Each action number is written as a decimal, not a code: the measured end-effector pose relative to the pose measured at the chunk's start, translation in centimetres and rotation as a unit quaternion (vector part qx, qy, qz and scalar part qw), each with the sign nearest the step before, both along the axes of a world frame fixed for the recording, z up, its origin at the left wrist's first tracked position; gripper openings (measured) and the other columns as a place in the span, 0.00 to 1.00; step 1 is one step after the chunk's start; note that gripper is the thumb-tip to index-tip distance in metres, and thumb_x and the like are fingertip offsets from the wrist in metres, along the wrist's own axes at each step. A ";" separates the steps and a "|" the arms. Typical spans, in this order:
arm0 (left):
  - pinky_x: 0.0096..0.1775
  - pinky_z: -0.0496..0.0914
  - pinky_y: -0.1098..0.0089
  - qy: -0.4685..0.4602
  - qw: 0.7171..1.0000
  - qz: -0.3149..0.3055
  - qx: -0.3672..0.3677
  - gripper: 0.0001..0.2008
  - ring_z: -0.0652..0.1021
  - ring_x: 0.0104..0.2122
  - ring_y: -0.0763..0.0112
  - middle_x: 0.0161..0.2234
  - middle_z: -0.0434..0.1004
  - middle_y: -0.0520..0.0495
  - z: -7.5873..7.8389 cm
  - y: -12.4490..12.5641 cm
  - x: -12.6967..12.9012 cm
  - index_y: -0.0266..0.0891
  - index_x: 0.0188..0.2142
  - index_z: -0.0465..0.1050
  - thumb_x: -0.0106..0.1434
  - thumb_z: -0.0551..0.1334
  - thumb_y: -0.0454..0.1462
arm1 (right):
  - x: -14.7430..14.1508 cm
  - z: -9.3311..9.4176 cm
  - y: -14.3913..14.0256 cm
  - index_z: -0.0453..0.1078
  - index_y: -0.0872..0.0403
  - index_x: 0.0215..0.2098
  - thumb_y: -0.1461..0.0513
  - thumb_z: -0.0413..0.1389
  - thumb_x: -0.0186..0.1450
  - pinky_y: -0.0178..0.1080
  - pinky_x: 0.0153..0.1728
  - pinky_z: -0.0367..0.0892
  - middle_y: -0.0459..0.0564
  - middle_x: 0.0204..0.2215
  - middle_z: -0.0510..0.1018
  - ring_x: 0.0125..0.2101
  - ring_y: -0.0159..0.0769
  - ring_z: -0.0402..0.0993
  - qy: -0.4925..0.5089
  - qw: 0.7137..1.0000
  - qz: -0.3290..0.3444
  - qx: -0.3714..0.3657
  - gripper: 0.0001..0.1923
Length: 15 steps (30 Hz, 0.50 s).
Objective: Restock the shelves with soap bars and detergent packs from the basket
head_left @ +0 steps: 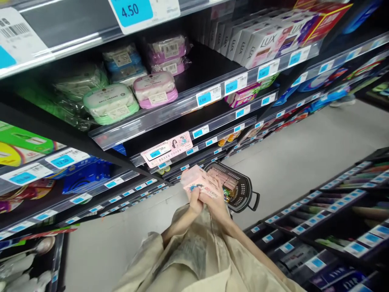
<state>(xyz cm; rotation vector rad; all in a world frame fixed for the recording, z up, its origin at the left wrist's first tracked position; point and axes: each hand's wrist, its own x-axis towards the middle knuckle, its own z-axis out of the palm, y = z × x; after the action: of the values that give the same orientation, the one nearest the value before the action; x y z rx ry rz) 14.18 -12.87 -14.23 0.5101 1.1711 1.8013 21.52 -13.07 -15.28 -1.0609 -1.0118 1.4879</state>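
Pale pink wrapping showed between the fingers (195, 192), which gripped a boxy package (193, 176) from both sides. The left hand (197, 204) held its near left part, the thumb lying on the printed face; the right hand (215, 196) clasped its right side. The package was in front of the body, above the aisle, and from this view overlapped the left edge of a black basket (242, 191). Inside the basket lay pinkish packs (228, 181) and something yellow-green, too small to make out. Beyond, a pink promotional sign (167, 151) hung on a shelf edge. Higher up stood a green soap box (110, 103), a pink-purple soap box (155, 90) just beside it, and, farther right, a row of white LUX cartons (263, 42).
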 end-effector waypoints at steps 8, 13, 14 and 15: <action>0.58 0.72 0.59 0.354 0.863 -0.359 0.021 0.42 0.80 0.55 0.52 0.56 0.78 0.38 5.3 0.0 -11.5 0.41 0.61 0.69 0.52 0.79 0.50 | 2.9 3.1 0.4 0.62 0.47 0.54 0.47 0.77 0.49 0.46 0.48 0.78 0.54 0.49 0.79 0.48 0.48 0.80 -0.134 0.988 0.041 0.072 0.42; 0.60 0.72 0.58 0.508 0.697 -0.503 -0.054 0.42 0.81 0.55 0.53 0.58 0.79 0.41 7.9 -0.5 -14.2 0.43 0.63 0.70 0.52 0.79 0.48 | 2.8 3.5 -1.1 0.65 0.47 0.58 0.50 0.75 0.53 0.44 0.43 0.77 0.53 0.49 0.81 0.44 0.47 0.82 -0.250 0.952 0.151 0.092 0.40; 0.61 0.72 0.56 0.514 0.675 -0.526 -0.062 0.44 0.80 0.56 0.51 0.60 0.77 0.41 8.0 -0.6 -14.1 0.43 0.65 0.68 0.51 0.79 0.46 | 2.7 3.6 -1.2 0.65 0.47 0.59 0.51 0.74 0.54 0.44 0.44 0.77 0.53 0.50 0.81 0.45 0.48 0.82 -0.256 0.945 0.180 0.093 0.40; 0.62 0.72 0.54 0.521 0.654 -0.544 -0.068 0.46 0.79 0.58 0.49 0.61 0.76 0.40 8.1 -0.8 -13.8 0.42 0.66 0.67 0.50 0.79 0.44 | 2.6 3.7 -1.3 0.65 0.46 0.60 0.51 0.74 0.55 0.45 0.46 0.77 0.53 0.52 0.81 0.46 0.49 0.82 -0.257 0.939 0.207 0.094 0.40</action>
<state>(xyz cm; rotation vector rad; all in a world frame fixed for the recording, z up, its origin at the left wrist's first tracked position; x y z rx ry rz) 0.38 -13.70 -6.16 1.8269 1.1868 0.2267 24.07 -14.36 -11.58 -1.1723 -1.8007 1.4226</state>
